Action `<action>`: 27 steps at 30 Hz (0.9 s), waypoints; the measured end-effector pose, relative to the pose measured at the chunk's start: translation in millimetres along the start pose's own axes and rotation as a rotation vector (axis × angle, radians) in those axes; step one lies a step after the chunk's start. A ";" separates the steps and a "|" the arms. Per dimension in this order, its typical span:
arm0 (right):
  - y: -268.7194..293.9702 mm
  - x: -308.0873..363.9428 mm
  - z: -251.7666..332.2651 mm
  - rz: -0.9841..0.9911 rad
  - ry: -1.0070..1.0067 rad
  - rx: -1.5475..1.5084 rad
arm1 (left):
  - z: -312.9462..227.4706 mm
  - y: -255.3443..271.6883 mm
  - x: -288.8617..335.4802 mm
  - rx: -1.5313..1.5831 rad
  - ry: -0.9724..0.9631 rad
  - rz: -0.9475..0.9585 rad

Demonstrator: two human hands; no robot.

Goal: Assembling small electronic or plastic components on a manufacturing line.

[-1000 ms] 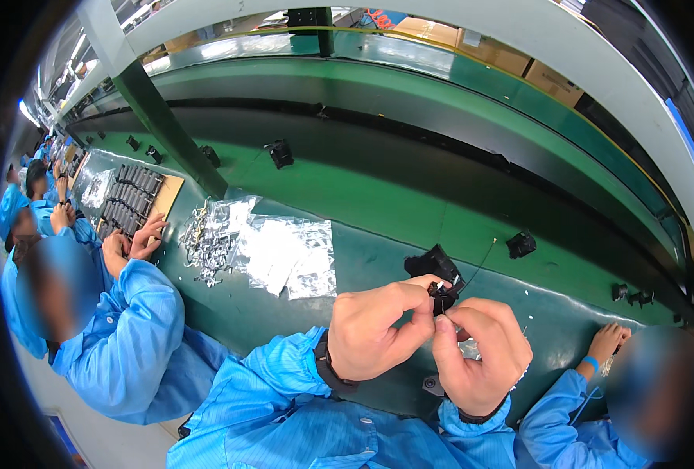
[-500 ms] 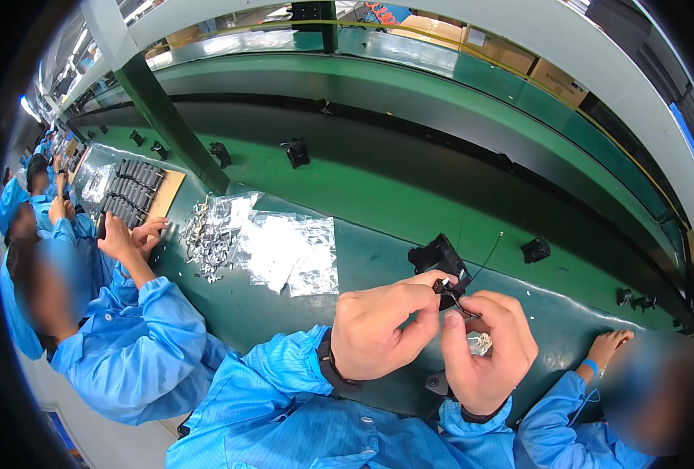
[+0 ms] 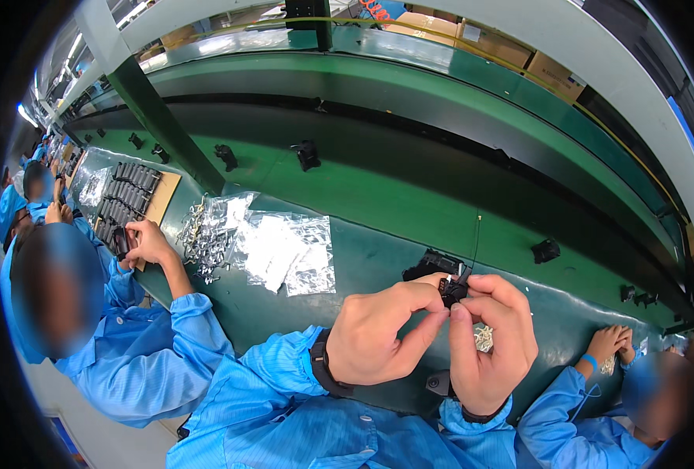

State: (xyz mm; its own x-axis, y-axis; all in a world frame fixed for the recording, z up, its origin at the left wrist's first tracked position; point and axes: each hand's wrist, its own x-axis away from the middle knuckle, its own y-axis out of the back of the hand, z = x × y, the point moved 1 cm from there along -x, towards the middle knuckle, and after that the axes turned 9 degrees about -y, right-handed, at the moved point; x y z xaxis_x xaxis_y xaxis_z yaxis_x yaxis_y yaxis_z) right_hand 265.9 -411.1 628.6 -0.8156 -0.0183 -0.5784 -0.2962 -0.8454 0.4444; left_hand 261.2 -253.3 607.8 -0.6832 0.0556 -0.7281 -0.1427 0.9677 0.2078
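Note:
My left hand [image 3: 386, 328] pinches a small black plastic part [image 3: 454, 291] from the left, thumb and forefinger closed. On its other side, the fingertips of my right hand [image 3: 497, 336] are closed at the part's right edge. A thin black cable [image 3: 477, 238] with a small pale tip rises above the right fingers. Just beyond my left fingers shows a larger black housing [image 3: 429, 264]; I cannot tell whether it joins the held part. The fingertips hide much of the part.
Clear plastic bags [image 3: 284, 250] and a pile of small metal pieces [image 3: 204, 238] lie to the left. Pale small pieces [image 3: 484, 338] show behind my right hand. Black units [image 3: 306, 155] sit spaced along the green belt [image 3: 386, 187]. Co-workers in blue sit on both sides.
My right fingertips have shifted up around the part, and the cable now stands more upright. Units on the belt have moved slightly right. The left co-worker's hand now lifts a black piece.

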 end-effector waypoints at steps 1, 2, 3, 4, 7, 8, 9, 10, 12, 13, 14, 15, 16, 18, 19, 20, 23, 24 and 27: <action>0.6 0.1 0.0 0.016 0.009 0.015 | -0.8 0.3 -0.7 0.000 0.001 0.000; 0.7 0.6 -0.1 0.017 0.008 0.016 | -1.5 0.7 -1.8 -0.019 -0.009 0.003; 0.9 1.4 -0.3 0.021 -0.015 0.013 | -1.9 1.1 -2.4 -0.039 -0.019 0.006; 0.9 1.9 -0.5 0.025 -0.038 0.011 | -1.6 1.0 -2.5 -0.040 -0.019 0.006; -0.1 1.2 0.2 0.015 -0.052 0.001 | -1.4 0.7 -2.7 -0.041 -0.040 -0.003; 0.0 0.9 0.2 0.015 -0.053 0.000 | -1.6 0.9 -2.6 -0.034 -0.038 0.001; 0.1 0.9 -0.4 0.014 -0.045 0.002 | -1.6 0.7 -2.3 -0.026 -0.036 0.005; 0.5 0.9 -1.0 0.014 -0.038 0.003 | -2.0 0.8 -2.1 -0.027 -0.036 0.006; 0.9 -0.5 -1.4 0.016 -0.023 0.008 | -1.9 1.6 -1.7 -0.021 -0.034 0.025; 0.4 -1.1 -1.0 0.018 -0.008 0.015 | 0.0 1.9 -1.5 -0.017 -0.033 0.025; -0.3 -1.2 -0.8 0.019 -0.009 0.019 | 2.4 2.0 -1.4 -0.006 -0.047 0.029; 0.4 -1.0 -0.8 0.021 -0.019 0.012 | 2.3 1.3 -1.4 0.001 -0.062 0.034; 1.1 -0.9 -0.7 0.023 -0.029 0.005 | 1.7 1.4 -1.2 -0.001 -0.061 0.035; 2.4 -0.8 0.1 0.030 -0.040 0.003 | 0.9 1.8 -0.6 -0.010 -0.059 0.068; 2.7 -0.7 0.1 0.037 -0.051 0.002 | 1.0 1.6 -0.1 -0.011 -0.059 0.068; 2.7 -0.8 -0.3 0.037 -0.052 0.002 | 1.4 1.2 0.7 -0.006 -0.060 0.075; 2.7 -1.6 -0.8 0.037 -0.052 0.005 | 1.0 -0.1 1.8 0.006 -0.057 0.073; 2.4 -2.0 -0.7 0.036 -0.050 0.008 | 1.5 -0.3 2.2 0.014 -0.054 0.064; 1.1 -1.3 -0.8 0.032 -0.065 0.002 | 2.0 0.2 1.0 0.020 -0.061 0.065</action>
State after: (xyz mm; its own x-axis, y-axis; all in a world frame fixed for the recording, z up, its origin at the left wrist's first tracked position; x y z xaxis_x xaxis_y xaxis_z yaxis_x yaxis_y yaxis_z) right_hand 267.1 -412.5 629.3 -0.8551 -0.0102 -0.5184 -0.2708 -0.8437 0.4634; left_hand 261.9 -252.6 605.8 -0.6458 0.1323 -0.7520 -0.0847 0.9664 0.2428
